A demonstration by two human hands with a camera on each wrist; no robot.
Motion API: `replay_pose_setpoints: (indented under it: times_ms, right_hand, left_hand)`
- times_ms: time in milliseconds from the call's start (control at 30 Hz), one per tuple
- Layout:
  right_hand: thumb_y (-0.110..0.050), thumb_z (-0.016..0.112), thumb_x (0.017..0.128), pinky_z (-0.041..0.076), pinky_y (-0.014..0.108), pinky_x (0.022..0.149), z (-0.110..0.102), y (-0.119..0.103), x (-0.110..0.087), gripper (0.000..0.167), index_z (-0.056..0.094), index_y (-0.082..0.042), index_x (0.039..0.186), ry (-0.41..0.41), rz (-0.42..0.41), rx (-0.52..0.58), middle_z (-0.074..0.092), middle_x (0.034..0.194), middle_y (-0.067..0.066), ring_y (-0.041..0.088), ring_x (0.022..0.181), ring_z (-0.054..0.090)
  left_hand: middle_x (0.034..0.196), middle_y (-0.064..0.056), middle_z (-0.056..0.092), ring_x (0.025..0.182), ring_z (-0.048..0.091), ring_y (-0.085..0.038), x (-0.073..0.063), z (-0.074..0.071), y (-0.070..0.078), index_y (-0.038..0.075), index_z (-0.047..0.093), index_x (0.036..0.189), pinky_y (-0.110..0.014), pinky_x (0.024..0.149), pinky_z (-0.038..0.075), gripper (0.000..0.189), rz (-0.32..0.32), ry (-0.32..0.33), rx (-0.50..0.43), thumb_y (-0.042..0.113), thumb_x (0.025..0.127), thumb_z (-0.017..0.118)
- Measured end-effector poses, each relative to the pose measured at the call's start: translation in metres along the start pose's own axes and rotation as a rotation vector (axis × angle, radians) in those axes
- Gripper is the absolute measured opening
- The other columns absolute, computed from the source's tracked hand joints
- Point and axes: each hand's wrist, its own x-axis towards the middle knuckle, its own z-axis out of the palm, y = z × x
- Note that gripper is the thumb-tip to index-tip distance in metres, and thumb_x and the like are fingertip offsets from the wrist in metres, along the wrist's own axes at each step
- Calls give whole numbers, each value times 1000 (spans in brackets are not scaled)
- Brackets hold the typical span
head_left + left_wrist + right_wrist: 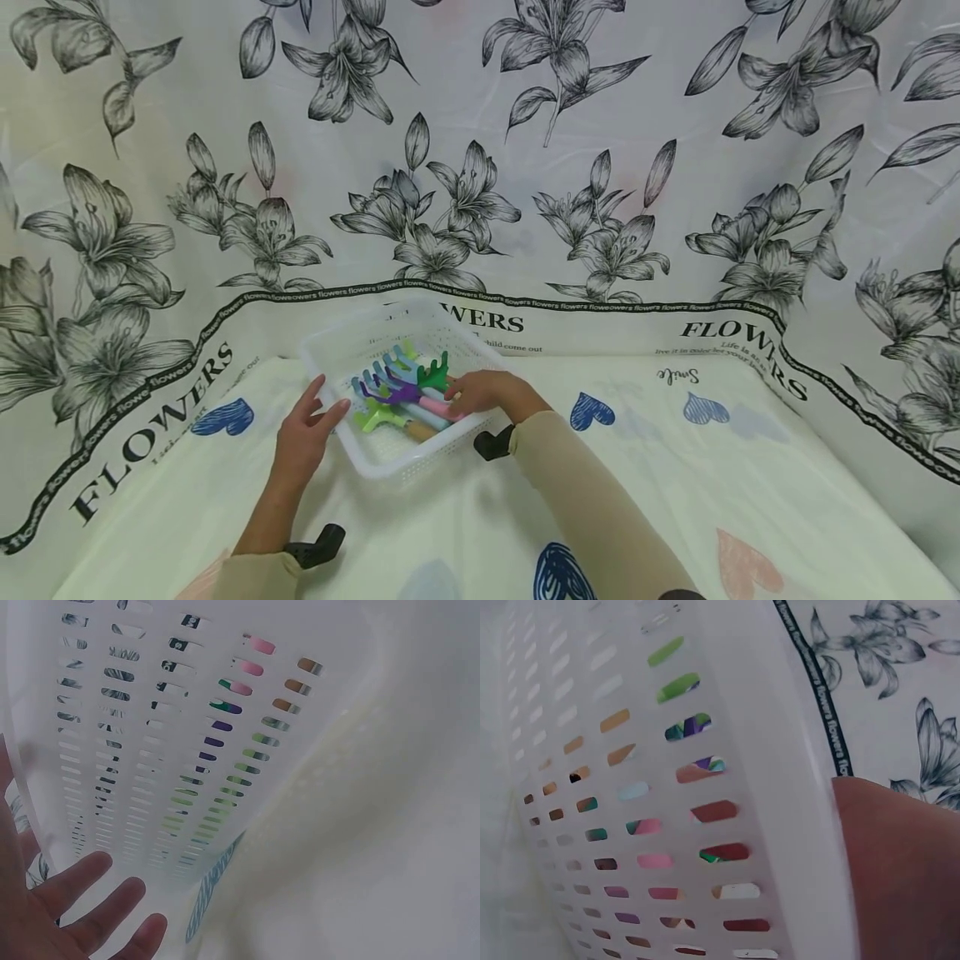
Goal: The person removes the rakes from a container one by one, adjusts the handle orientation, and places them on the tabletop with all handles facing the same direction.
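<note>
**Right hand (487,393) in the white basket (390,472), left hand (303,433) at its rim**

We see the white basket, its walls pierced with rows of slots, sitting at an angle over a cloth-covered desk (660,483), in front of the person. Inside it, several colourful toy rakes lie in an overlapping heap.

The right hand reaches over the basket's near right side. There we find its grip closed on the pink handle (437,407) of the purple rake (397,395), which lies across the heap. Just beside that hand is the dark green rake (433,375). The light green rake (378,414), with a tan handle, lies nearest to us, and light blue prongs (372,379) show behind the purple ones.

The left hand is at the basket's left rim, its grip open: from the left wrist we see fingers extended and apart along the outside of the slotted wall. Through the slots we catch bits of pink, purple, green and tan.

Blue hearts (592,412) mark the white cloth, and behind it all hangs a curtain (450,83) printed with black-line lilies.
</note>
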Motion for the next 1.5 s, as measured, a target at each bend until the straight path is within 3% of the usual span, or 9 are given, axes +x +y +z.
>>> replay_pose_setpoints:
  times_ms: [367,833,1267,1500]
  right_hand:
    - [-40,62,92,28,47,110,-1,0,0,47,60,-22,135,-98,44,56,49,142,2,22,127,42]
    - [-44,67,87,32,46,108,0,1,1,46,67,-22,127,-82,25,46,55,136,2,22,123,46]
    - [-36,72,85,39,40,102,1,4,3,40,70,-24,123,89,-21,160,63,123,-8,17,119,51]
    - [-26,76,83,48,32,84,0,8,8,28,74,-20,111,235,-57,160,67,100,-7,12,94,59]
  left_hand:
    - [155,-22,25,135,35,-44,-1,3,1,35,15,157,-58,98,40,91,-5,-14,-3,70,84,56]
    - [155,-23,26,135,36,-43,-1,3,-1,34,16,157,-57,98,40,90,-3,-17,-12,69,84,57]
    - [154,-24,27,133,38,-43,1,2,0,33,16,157,-56,97,41,88,7,-11,-11,66,86,57]
    - [154,-24,27,134,38,-44,0,-2,1,33,15,157,-57,98,41,88,5,-16,-15,64,87,58]
